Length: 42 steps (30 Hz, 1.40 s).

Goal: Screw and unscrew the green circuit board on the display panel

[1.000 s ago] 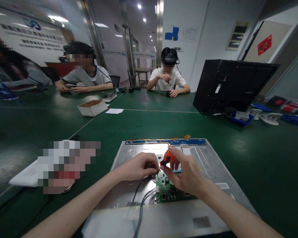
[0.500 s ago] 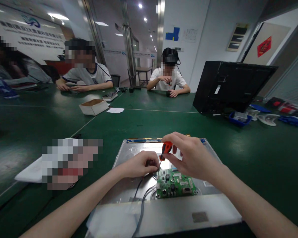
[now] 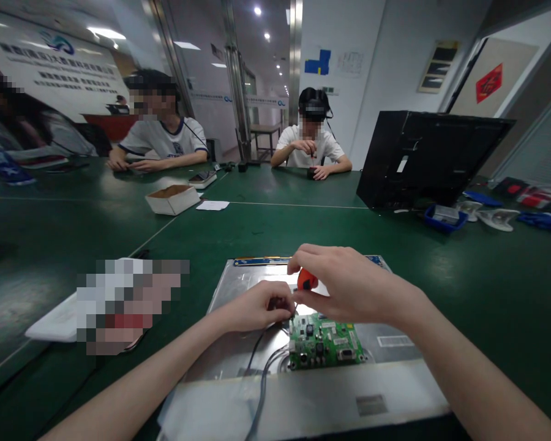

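A bare display panel lies on the table in front of me, with a green circuit board on its metal back. My right hand grips a short red and black screwdriver, its tip pointing down at the board's upper left corner. At that same corner my left hand is closed, thumb and fingers pinched together; whatever lies between them is hidden. Grey cables run from the board's left side over the pale lower strip of the panel.
A black monitor stands at the right, beside a blue tray. An open white box and a paper slip lie farther left. A blurred-out white packet rests left of my arm. Several people sit across the green table.
My right hand has turned and shifted slightly left, so the screwdriver handle is more covered by the fingers. My left hand stays at the board corner.
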Available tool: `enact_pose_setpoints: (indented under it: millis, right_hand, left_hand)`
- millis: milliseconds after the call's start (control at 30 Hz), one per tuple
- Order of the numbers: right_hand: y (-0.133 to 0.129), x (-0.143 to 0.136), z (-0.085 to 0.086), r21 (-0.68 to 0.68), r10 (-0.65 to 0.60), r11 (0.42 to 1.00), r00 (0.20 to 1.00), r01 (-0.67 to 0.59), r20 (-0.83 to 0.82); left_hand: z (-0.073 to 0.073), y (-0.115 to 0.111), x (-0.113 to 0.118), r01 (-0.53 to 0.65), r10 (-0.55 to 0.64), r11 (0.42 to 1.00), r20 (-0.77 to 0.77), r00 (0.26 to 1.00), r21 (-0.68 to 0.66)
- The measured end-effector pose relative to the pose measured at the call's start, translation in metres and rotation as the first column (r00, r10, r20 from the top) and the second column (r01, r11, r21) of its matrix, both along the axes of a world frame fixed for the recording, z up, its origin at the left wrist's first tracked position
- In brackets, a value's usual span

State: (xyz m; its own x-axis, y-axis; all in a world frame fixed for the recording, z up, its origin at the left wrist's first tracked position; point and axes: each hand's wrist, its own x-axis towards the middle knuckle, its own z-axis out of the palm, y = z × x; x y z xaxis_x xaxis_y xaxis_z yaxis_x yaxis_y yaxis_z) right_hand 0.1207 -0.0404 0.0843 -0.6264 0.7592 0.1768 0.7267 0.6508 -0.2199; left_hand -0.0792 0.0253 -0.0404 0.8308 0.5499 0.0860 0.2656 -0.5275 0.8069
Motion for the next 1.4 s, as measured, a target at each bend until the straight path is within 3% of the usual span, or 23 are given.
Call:
enact_pose_setpoints:
  millis: [67, 300, 533, 700, 900, 1000, 1200, 1400]
  right_hand:
    - [0.003, 0.005, -0.002, -0.017, 0.042, 0.999, 0.999, -0.042, -0.028]
    - [0.022, 0.006, -0.013, 0.183, -0.056, 0.982, 0.998, 0.055, 0.003]
    - [0.016, 0.008, -0.007, 0.021, 0.118, 0.993, 0.988, -0.117, -0.101]
    - [0.015, 0.003, -0.008, 0.026, 0.072, 0.997, 0.993, -0.07, -0.095]
    - [0.02, 0.0, -0.015, 0.207, -0.066, 0.976, 0.998, 0.063, 0.007]
    - [0.017, 0.002, -0.013, 0.196, -0.011, 0.981, 1.0, 0.008, 0.01]
    - [0.005, 0.003, -0.003, 0.032, 0.157, 0.987, 0.986, -0.156, -0.048]
    - [0.01, 0.0, -0.008, 0.118, 0.022, 0.993, 1.0, -0.022, 0.002]
  left_hand:
    - [0.003, -0.001, 0.0, -0.009, 0.01, 1.0, -0.009, 1.0, 0.007]
    - [0.011, -0.003, 0.002, -0.006, 0.006, 1.0, -0.059, 0.998, -0.006]
    - [0.005, -0.002, 0.003, -0.008, 0.008, 0.999, 0.003, 1.0, -0.045]
    - [0.006, -0.002, 0.004, -0.008, 0.008, 0.999, 0.004, 1.0, -0.032]
    - [0.005, 0.0, 0.003, 0.017, -0.018, 0.999, -0.023, 1.0, -0.03]
    - [0.003, 0.0, 0.003, 0.01, -0.01, 1.0, -0.021, 1.0, -0.024]
    - [0.002, -0.001, 0.002, -0.025, 0.026, 0.999, -0.052, 0.998, 0.031]
    - [0.006, -0.002, 0.003, -0.022, 0.022, 1.0, -0.024, 0.999, 0.002]
